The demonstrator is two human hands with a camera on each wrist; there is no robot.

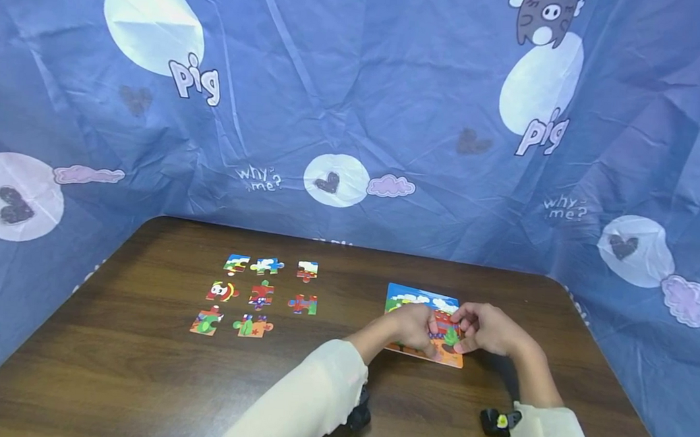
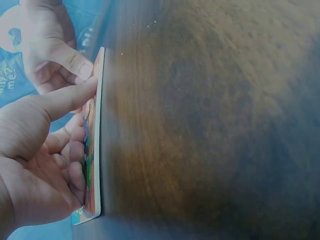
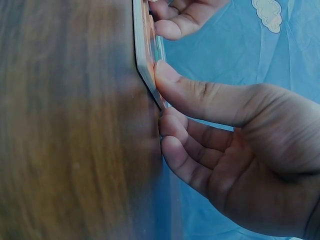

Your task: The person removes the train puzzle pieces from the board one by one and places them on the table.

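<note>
A flat, colourful cartoon puzzle board (image 1: pixel 422 297) lies on the right half of the table. My left hand (image 1: pixel 413 327) reaches over its lower middle, the straight thumb (image 2: pixel 82 92) and bent fingers (image 2: pixel 76 175) touching its printed face. At the board's right edge, my right hand (image 1: pixel 489 328) pinches near the lower corner. Its thumb (image 3: pixel 175 82) is on the face, and the other fingers (image 3: pixel 180 150) curl beside the edge. Both hands cover part of the picture. Fingertips of the two hands are close together.
Several loose jigsaw pieces lie in rows on the left, among them a red-and-white one (image 1: pixel 223 292), a red one (image 1: pixel 261 296) and a green-and-orange one (image 1: pixel 252 327). A blue printed cloth (image 1: pixel 356 100) hangs behind the brown wooden table (image 1: pixel 140 366).
</note>
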